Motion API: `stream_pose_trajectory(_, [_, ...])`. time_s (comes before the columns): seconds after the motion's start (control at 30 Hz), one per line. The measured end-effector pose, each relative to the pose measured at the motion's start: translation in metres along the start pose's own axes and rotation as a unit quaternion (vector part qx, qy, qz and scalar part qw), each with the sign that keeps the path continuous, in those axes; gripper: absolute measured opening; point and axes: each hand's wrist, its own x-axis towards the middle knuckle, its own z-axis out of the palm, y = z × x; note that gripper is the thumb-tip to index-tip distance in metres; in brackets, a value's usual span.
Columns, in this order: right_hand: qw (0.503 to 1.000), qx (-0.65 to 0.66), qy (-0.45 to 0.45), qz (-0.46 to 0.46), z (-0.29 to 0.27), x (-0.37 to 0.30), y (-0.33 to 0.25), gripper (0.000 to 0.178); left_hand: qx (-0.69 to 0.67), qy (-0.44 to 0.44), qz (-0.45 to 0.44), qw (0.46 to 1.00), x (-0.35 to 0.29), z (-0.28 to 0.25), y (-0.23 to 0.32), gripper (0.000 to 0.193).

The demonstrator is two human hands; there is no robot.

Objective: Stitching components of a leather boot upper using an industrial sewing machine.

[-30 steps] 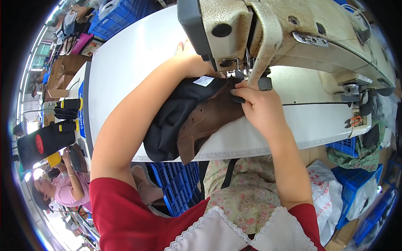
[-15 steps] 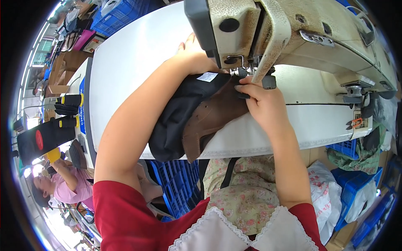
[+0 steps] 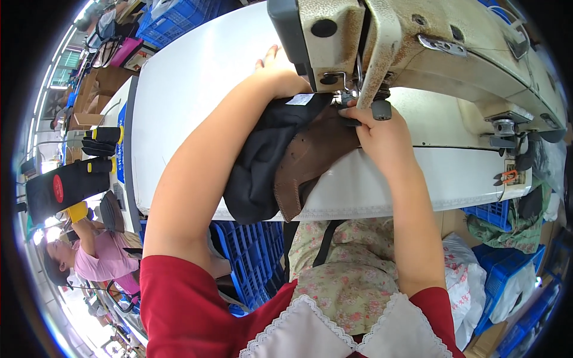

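A black cloth piece with a brown panel and a small white label lies bunched on the sewing machine's white table. Its far edge is under the needle area of the sewing machine. My right hand is closed on the brown panel's edge, thumb and fingers pinched right beside the presser foot. My left hand rests beyond the black cloth, left of the needle. Its visible fingers are stretched out over the white surface; the machine head covers the rest of that hand.
Orange-handled snips sit at the table's right end. Blue crates stand below the table, and a white plastic sack is at the lower right. On the left, a person in pink works near black cloth pieces on a stand.
The black and brown cloth has shifted slightly right and away from me, with its near tip swinging right. My left arm has moved right with it; my right hand keeps its pinch.
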Motion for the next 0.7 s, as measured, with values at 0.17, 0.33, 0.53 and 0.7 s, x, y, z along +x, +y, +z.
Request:
stream_pose_trajectory(0.17, [0.999, 0.01, -0.025, 0.025, -0.003, 0.003, -0.011, 0.024, 0.046, 0.043, 0.028, 0.998, 0.006, 0.01, -0.029, 0.096])
stream_pose_trajectory(0.33, [0.999, 0.022, -0.02, 0.037, 0.001, 0.002, -0.013, 0.025, 0.04, 0.037, 0.03, 0.998, -0.005, -0.001, -0.029, 0.095])
stream_pose_trajectory(0.53, [0.998, 0.055, -0.014, 0.036, -0.003, 0.003, 0.002, 0.026, 0.111, 0.112, 0.046, 0.986, -0.097, -0.075, 0.016, 0.03])
stream_pose_trajectory(0.7, [0.991, 0.09, -0.045, 0.089, -0.003, 0.005, 0.014, 0.021, 0.104, 0.286, -0.084, 0.949, -0.215, -0.084, 0.107, 0.016])
